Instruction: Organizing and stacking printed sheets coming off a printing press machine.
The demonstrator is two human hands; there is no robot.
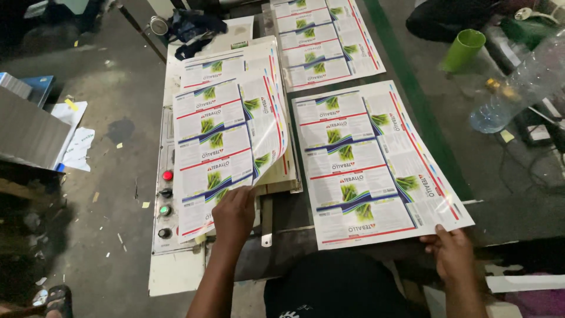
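Right hand point(452, 250) is pinching the corner of a printed sheet point(376, 162) overhanging the surface point(294, 218), while the left hand point(233, 213), fingers curled, is lifting a sheet point(226, 138) off the stack point(282, 176). That curling sheet is risking a crease, or dragging the next one along

Print shop floor: stacks of glossy printed label sheets point(376, 162) on a dark metal bench point(294, 218), a cream machine control panel with red and green push-buttons point(165, 200) at its left edge, paper scraps on grimy concrete floor point(112, 118).
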